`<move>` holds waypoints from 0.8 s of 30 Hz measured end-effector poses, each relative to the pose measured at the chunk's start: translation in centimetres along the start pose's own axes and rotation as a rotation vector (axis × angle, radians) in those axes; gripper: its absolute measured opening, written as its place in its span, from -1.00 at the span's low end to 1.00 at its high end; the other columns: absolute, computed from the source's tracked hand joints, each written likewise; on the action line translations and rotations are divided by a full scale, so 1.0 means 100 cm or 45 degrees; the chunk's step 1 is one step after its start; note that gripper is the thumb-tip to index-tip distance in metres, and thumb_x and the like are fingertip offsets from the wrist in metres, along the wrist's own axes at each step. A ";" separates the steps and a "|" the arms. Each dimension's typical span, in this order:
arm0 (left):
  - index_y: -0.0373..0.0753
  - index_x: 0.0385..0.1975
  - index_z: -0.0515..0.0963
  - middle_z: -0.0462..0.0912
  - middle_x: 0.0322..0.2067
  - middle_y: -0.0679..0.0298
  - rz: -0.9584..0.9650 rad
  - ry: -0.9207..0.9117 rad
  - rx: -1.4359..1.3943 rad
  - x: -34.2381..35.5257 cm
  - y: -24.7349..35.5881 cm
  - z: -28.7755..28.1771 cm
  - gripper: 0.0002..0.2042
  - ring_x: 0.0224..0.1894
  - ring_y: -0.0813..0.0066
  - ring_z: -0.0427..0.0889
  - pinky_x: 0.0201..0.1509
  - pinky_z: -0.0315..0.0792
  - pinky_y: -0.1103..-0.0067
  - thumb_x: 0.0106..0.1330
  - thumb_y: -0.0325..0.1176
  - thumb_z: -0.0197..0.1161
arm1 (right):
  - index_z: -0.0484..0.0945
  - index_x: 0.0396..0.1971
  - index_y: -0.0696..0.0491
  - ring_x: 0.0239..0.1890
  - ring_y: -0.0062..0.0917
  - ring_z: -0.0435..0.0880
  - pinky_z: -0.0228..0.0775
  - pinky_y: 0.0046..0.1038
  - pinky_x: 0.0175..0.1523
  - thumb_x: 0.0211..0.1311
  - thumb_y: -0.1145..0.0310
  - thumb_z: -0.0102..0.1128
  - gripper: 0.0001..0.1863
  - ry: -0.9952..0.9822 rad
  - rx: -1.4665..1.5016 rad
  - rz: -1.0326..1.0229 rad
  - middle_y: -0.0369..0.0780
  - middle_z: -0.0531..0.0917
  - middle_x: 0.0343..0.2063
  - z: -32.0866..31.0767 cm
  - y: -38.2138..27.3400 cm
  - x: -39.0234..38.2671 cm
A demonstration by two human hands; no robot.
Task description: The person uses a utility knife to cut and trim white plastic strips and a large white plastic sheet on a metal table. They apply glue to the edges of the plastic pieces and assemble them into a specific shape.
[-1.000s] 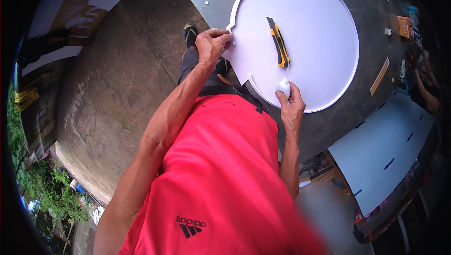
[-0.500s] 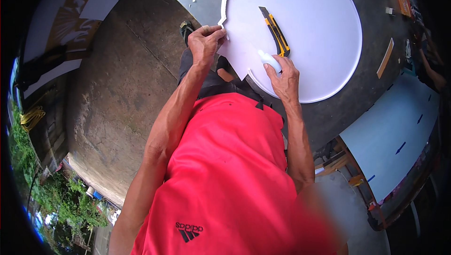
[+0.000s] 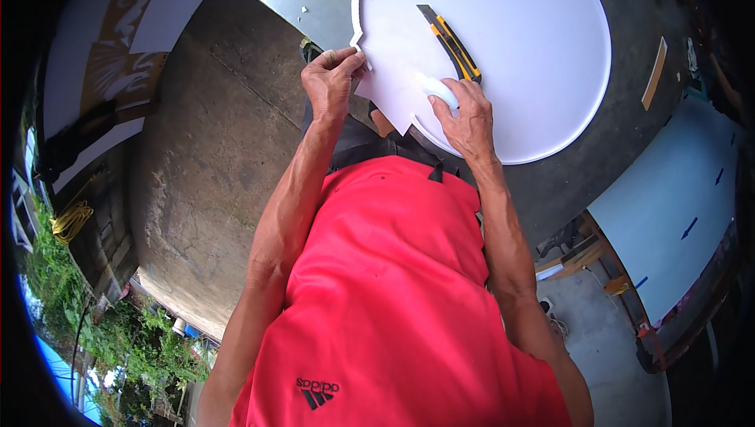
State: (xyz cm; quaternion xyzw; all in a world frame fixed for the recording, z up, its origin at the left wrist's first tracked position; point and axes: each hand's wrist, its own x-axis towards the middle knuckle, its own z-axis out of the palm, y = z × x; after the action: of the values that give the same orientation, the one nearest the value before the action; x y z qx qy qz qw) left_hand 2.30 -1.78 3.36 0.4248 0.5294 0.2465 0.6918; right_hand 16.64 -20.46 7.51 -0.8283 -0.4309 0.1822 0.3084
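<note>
A large white rounded panel lies on the dark table, with a thin white strip standing along its edge. At the notch on the panel's left side, my left hand pinches the strip between thumb and fingertips. My right hand is closed round a small white squeeze bottle, tilted over the panel with its nozzle toward the left. Just beyond that hand, a yellow and black utility knife lies on the panel with its blade out.
The dark tabletop runs round the panel. A narrow brown strip lies at its right. Small white scraps sit at the far left. A pale blue sheet stands at the right; coiled yellow cord hangs at the left.
The whole view has shifted slightly. Both hands keep their grips, the left on the strip and the right on the squeeze bottle, with little movement relative to the panel.
</note>
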 end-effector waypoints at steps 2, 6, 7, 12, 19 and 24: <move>-0.51 -0.33 0.67 0.72 -0.49 0.12 0.007 -0.003 -0.009 0.000 -0.001 0.000 -0.88 -0.49 0.46 0.68 -0.38 0.55 0.60 0.19 -0.58 0.41 | 0.61 -0.11 0.21 -0.14 -0.09 0.63 0.48 -0.16 -0.05 0.18 0.36 0.40 -0.67 -0.003 0.005 -0.001 -0.04 0.67 -0.25 0.000 0.000 0.000; -0.51 -0.34 0.67 0.72 -0.50 0.11 0.015 -0.030 -0.020 0.001 -0.001 -0.001 -0.88 -0.50 0.44 0.68 -0.38 0.55 0.59 0.19 -0.59 0.41 | 0.61 -0.11 0.22 -0.14 -0.08 0.63 0.48 -0.16 -0.04 0.17 0.37 0.40 -0.67 -0.013 0.002 0.000 -0.03 0.67 -0.25 -0.002 0.000 0.001; -0.51 -0.34 0.67 0.72 -0.50 0.11 0.012 -0.029 -0.018 0.001 -0.001 -0.001 -0.88 -0.50 0.44 0.68 -0.38 0.55 0.59 0.19 -0.59 0.41 | 0.61 -0.11 0.22 -0.14 -0.08 0.63 0.48 -0.16 -0.04 0.17 0.37 0.40 -0.67 -0.015 0.004 0.000 -0.03 0.66 -0.25 -0.001 0.000 0.001; -0.52 -0.34 0.67 0.72 -0.50 0.10 0.021 -0.022 -0.006 0.002 -0.003 -0.002 -0.88 -0.50 0.43 0.68 -0.38 0.55 0.59 0.19 -0.58 0.41 | 0.61 -0.12 0.22 -0.15 -0.09 0.63 0.48 -0.17 -0.04 0.17 0.38 0.40 -0.67 -0.031 0.009 0.002 -0.04 0.65 -0.26 -0.004 -0.001 0.001; -0.51 -0.34 0.67 0.72 -0.49 0.09 0.008 -0.018 0.007 0.002 -0.002 -0.002 -0.88 -0.49 0.43 0.69 -0.38 0.56 0.59 0.19 -0.58 0.42 | 0.61 -0.12 0.22 -0.17 -0.11 0.62 0.47 -0.18 -0.06 0.16 0.39 0.39 -0.68 -0.032 0.022 -0.010 -0.05 0.64 -0.28 -0.005 0.002 0.001; -0.51 -0.34 0.67 0.72 -0.49 0.10 0.008 -0.022 0.000 0.001 -0.001 -0.002 -0.89 -0.48 0.42 0.70 -0.37 0.57 0.58 0.19 -0.58 0.42 | 0.61 -0.13 0.22 -0.18 -0.11 0.61 0.47 -0.18 -0.07 0.16 0.39 0.40 -0.68 -0.026 0.027 -0.023 -0.05 0.64 -0.30 -0.006 0.002 0.001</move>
State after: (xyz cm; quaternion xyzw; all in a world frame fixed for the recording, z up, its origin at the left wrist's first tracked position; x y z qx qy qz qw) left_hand 2.18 -1.66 3.24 0.4285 0.5222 0.2449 0.6955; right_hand 17.12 -20.68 7.82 -0.8190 -0.4396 0.1923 0.3145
